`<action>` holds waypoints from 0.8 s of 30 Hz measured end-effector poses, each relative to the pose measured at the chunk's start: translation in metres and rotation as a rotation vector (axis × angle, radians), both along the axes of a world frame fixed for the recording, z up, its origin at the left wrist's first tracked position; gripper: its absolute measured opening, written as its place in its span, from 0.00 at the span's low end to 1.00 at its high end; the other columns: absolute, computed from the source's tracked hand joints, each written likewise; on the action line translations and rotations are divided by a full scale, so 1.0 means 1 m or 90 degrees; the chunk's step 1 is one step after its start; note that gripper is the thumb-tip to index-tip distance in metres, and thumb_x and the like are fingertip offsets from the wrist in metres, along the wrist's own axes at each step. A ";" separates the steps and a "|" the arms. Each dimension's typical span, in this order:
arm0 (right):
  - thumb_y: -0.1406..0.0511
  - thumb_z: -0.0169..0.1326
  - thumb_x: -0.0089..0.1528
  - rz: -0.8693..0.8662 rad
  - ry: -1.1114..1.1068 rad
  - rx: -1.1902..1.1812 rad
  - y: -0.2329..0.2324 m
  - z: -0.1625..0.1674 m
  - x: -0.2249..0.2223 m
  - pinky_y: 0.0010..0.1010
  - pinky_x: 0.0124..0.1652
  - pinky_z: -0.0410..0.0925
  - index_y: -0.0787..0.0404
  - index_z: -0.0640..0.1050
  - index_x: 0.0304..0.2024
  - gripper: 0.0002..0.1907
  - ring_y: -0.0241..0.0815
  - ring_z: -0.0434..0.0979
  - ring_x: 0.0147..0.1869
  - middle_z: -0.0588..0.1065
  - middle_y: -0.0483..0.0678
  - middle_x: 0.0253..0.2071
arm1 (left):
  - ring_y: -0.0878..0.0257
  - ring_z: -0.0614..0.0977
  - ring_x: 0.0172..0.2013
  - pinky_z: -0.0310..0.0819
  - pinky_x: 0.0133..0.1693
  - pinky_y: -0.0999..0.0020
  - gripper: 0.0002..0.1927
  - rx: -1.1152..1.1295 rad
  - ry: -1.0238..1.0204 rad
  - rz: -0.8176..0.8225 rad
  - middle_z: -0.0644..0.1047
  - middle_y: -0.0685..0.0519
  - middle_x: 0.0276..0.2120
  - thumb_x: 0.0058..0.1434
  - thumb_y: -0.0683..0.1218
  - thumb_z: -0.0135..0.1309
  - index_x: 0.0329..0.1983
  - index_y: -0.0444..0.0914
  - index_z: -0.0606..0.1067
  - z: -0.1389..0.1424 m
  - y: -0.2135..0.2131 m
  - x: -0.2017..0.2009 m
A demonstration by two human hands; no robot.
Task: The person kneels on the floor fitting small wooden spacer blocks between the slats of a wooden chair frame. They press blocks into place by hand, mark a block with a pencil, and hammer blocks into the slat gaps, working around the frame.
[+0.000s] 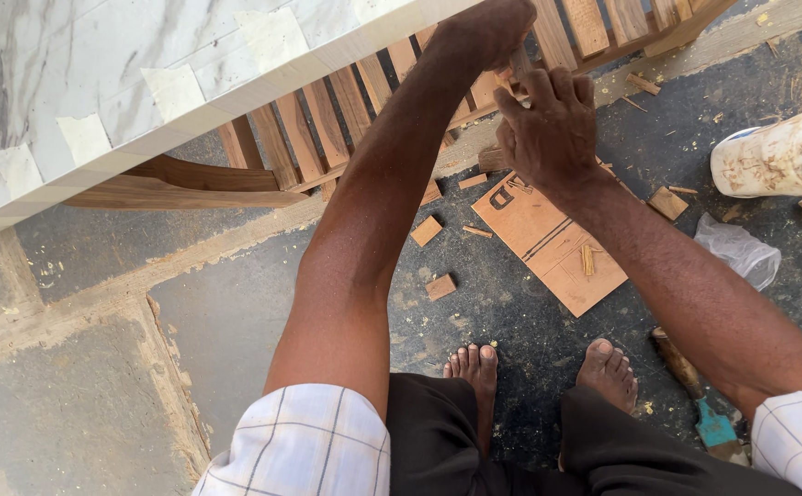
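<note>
Both hands' fingers (548,87) close around one wooden slat (520,66).

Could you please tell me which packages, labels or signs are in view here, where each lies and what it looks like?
Cardboard piece: flat on the dark floor beneath the right hand, brown rectangle with dark printed marks and lines.
Plastic bag: crumpled on the floor at right, clear and whitish.
Paper patches: stuck along the white marbled panel, pale squares, blank.
</note>
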State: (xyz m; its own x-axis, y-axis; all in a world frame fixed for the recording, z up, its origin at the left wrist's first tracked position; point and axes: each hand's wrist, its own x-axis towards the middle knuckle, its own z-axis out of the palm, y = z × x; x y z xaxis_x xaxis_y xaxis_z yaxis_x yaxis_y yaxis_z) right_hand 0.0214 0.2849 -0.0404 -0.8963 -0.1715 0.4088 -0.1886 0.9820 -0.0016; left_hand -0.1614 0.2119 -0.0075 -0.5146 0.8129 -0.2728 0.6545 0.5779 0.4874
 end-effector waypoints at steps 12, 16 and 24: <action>0.64 0.65 0.59 0.029 -0.083 -0.094 0.006 0.009 -0.019 0.42 0.55 0.57 0.58 0.85 0.43 0.10 0.41 0.66 0.57 0.74 0.37 0.50 | 0.58 0.84 0.35 0.80 0.31 0.61 0.14 0.022 0.028 -0.063 0.80 0.52 0.34 0.55 0.36 0.66 0.42 0.37 0.75 0.007 -0.005 -0.007; 0.64 0.66 0.59 0.038 -0.069 -0.088 0.009 0.003 -0.018 0.41 0.55 0.57 0.58 0.85 0.43 0.10 0.40 0.66 0.56 0.75 0.36 0.49 | 0.56 0.82 0.42 0.79 0.36 0.63 0.29 0.042 0.073 -0.111 0.78 0.54 0.41 0.42 0.38 0.75 0.44 0.40 0.72 0.003 -0.019 -0.006; 0.64 0.64 0.68 -0.119 -0.154 -0.211 -0.004 -0.007 -0.013 0.38 0.40 0.76 0.70 0.78 0.54 0.17 0.48 0.82 0.43 0.79 0.54 0.40 | 0.53 0.84 0.40 0.81 0.34 0.60 0.30 0.019 0.152 -0.149 0.80 0.48 0.39 0.44 0.38 0.74 0.48 0.38 0.71 0.006 -0.019 -0.003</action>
State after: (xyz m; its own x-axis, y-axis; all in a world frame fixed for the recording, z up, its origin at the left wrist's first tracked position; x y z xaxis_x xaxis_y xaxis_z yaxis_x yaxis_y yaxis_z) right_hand 0.0087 0.2814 -0.0472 -0.9759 0.1081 0.1894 0.0372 0.9382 -0.3441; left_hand -0.1646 0.1927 -0.0013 -0.3596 0.9224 -0.1410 0.8653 0.3861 0.3195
